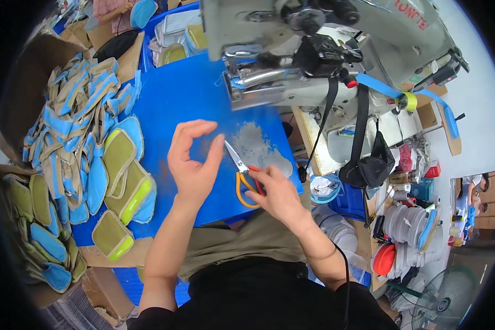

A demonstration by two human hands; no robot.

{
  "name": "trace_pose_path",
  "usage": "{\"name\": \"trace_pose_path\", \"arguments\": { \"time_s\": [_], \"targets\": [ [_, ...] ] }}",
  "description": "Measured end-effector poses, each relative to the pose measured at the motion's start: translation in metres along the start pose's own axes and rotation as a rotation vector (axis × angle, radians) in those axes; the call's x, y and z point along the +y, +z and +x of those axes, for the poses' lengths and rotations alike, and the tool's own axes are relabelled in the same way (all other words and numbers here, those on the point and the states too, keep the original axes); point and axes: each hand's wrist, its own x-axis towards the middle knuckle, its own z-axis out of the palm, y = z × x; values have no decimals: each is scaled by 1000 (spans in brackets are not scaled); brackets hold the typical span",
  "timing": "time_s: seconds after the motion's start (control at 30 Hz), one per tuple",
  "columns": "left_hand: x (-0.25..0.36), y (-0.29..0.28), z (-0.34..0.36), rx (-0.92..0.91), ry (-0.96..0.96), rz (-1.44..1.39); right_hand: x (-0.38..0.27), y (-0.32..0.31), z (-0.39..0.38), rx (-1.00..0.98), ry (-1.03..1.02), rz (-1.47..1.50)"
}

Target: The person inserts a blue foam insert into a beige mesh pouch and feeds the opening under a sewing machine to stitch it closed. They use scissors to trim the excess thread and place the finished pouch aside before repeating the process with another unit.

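My right hand (280,196) grips a pair of scissors (236,156) by their orange and red handles, blades pointing up and left over the blue tabletop (176,88). Just left of the blade tips is my left hand (195,162), its fingers curved and the thumb apart from the forefinger; I see nothing between them. Farther left lie olive and blue fabric pieces (131,192) with bright green strips, overlapping near the table's edge. Behind them a heap of beige and blue straps (74,118) is piled up.
A grey sewing machine (258,82) overhangs the table's far right side. Black straps and a black mesh pouch (377,159) hang beside it. More olive and blue pieces (49,236) fill the left edge. Stacked white reels (404,225) and a fan (444,302) stand at right.
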Motion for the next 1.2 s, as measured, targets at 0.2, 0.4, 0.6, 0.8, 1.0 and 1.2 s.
{"name": "trace_pose_path", "arguments": {
  "time_s": [0.2,0.4,0.6,0.8,1.0,1.2],
  "targets": [
    [-96,-10,-20,-59,-142,394,5,13,14,-61,-13,-137],
    [-150,1,-18,-151,-83,839,6,15,21,-196,81,71],
    [-150,1,-20,-186,-151,807,-39,-67,-28,-418,406,1253],
    [-147,0,-16,-175,-151,826,-121,-143,-63,-185,197,1704],
    [-147,0,-16,-189,-167,826,-142,-151,-47,-83,224,1913],
    [-147,-1,-14,-183,-173,832,-152,-148,-25,1,278,1996]
  ]
}}
